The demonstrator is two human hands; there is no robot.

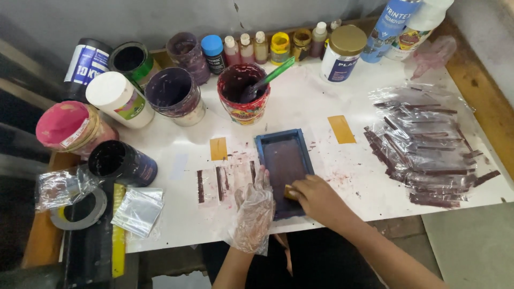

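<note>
head view: crinkly-gloved left hand (252,211) flat beside blue rectangular frame (284,170), bare right hand's (317,199) grip clamped on small squeegee (289,192)

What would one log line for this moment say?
left hand: gloved, steadies blue frame | right hand: bare, holds small yellow piece on frame | table: paint tubs

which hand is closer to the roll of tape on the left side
Left. The gloved left hand rests at the blue frame's left edge, on the side toward the tape roll. The bare right hand sits over the frame's lower right, farther away.
</note>
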